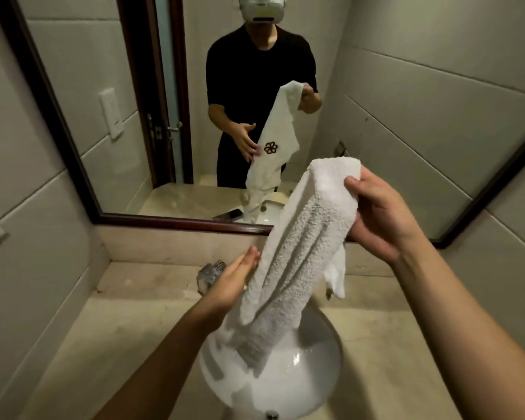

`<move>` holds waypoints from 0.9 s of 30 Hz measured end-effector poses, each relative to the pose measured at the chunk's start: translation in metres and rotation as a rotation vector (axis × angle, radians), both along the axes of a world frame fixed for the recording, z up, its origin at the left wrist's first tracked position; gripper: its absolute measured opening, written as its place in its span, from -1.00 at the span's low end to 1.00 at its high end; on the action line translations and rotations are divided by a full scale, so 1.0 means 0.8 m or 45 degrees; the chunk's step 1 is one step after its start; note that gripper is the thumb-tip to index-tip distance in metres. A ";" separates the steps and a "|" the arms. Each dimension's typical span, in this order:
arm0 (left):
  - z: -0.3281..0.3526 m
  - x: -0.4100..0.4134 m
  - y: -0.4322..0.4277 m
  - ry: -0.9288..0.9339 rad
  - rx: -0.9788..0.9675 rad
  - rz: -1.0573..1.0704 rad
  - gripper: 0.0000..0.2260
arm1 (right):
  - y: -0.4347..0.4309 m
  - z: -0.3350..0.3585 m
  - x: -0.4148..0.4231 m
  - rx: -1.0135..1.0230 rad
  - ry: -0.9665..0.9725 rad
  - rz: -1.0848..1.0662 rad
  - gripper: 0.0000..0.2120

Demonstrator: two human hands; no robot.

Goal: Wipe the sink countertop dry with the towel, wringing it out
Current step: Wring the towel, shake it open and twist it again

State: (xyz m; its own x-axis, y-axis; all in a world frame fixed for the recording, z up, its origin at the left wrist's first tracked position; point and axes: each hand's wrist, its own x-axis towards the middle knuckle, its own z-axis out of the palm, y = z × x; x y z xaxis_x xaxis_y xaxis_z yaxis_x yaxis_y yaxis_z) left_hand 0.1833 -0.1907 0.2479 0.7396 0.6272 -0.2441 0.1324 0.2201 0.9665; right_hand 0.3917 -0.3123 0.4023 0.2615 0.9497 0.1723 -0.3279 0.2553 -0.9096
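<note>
Holding the towel over the sink

Right hand (379,213) fingers clamp the towel's (297,256) top end. Left hand (231,283) fingers lie straight, together, flat against its middle. It hangs bunched into the sink (315,374), countertop (134,322) around.

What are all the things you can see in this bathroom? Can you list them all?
towel: one, white, held up over the sink
sink: one, white, set in the countertop
countertop: one, beige, around the sink
faucet: one, shiny silver, behind the left hand
mirror: one, dark brown frame, on the wall behind the counter
phone: one, dark, seen only in the mirror, lying on the counter
left hand: one, open against the towel's side
right hand: one, gripping the towel's top
</note>
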 end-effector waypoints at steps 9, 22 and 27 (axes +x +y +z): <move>0.005 0.000 0.008 0.068 0.321 -0.105 -0.66 | -0.015 0.019 0.009 0.161 -0.024 0.004 -0.57; 0.015 -0.026 0.038 -0.534 -0.797 -0.163 -0.31 | -0.030 0.034 0.044 0.121 -0.073 -0.185 -0.58; 0.026 -0.026 0.050 -0.725 -0.817 0.104 -0.41 | -0.049 0.039 0.061 0.138 -0.076 -0.228 -0.57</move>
State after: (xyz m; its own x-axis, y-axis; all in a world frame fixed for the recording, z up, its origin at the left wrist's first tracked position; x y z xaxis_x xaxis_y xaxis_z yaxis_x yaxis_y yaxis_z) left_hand 0.1626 -0.1509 0.2685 0.8156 0.5515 -0.1751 -0.3748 0.7341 0.5663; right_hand 0.4408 -0.3515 0.4339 0.4104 0.8641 0.2913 -0.2153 0.4022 -0.8899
